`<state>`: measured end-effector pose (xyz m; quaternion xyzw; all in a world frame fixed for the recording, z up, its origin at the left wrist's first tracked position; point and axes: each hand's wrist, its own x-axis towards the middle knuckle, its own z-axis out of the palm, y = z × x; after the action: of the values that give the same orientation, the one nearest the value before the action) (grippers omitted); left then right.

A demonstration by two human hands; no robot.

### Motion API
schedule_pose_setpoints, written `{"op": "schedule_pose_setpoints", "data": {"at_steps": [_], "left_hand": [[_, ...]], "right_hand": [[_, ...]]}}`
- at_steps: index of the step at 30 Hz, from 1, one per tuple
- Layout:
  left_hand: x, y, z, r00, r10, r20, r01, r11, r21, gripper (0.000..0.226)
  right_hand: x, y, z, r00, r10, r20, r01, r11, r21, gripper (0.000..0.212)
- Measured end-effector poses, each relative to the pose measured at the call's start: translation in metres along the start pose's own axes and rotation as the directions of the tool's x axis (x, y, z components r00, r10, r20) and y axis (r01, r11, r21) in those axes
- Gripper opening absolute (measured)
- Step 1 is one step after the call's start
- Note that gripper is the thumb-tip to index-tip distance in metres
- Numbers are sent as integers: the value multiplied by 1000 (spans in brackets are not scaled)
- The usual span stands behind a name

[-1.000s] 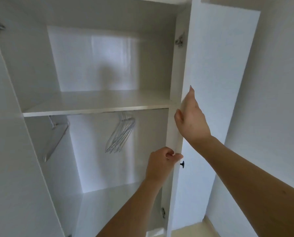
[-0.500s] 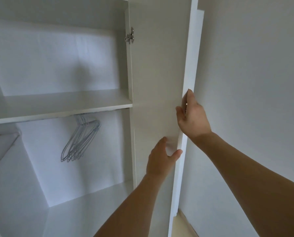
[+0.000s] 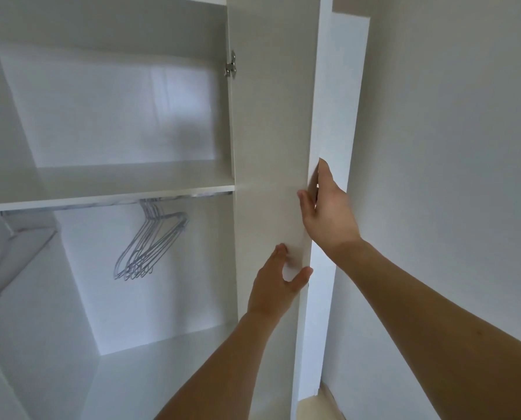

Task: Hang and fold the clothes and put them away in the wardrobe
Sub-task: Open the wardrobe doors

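Two bare forearms, no sleeves

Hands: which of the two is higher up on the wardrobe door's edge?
The right hand, held around the door edge; the left hand presses the door lower down.
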<state>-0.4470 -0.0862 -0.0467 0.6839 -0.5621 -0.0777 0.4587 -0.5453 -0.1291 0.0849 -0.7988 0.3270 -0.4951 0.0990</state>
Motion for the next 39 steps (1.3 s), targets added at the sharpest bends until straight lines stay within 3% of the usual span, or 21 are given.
{"op": "schedule_pose_setpoints", "data": {"at_steps": [8, 16, 22, 29, 39], "left_hand": [[-5, -1, -20, 997, 69, 40, -71, 996, 49, 70], [-24, -19, -45, 970, 244, -12, -233, 937, 262, 67], [-52, -27, -39, 879, 457, 132, -473, 808, 351, 64], [-115, -18, -38, 772, 562, 298, -634, 715, 293, 61], [-260, 29, -25, 668, 595, 447, -702, 704, 112, 60]], "right_hand": [[-14, -4, -3, 999, 31, 37, -33, 998, 61, 53], [-65, -8, -27, 992, 130, -7, -127, 954, -272, 61], [-142, -20, -48, 952, 304, -8, -269, 830, -488, 61], [-236, -55, -95, 883, 469, -31, -384, 681, -623, 62], [-393, -115, -162, 796, 601, -74, -490, 568, -661, 62]]}}
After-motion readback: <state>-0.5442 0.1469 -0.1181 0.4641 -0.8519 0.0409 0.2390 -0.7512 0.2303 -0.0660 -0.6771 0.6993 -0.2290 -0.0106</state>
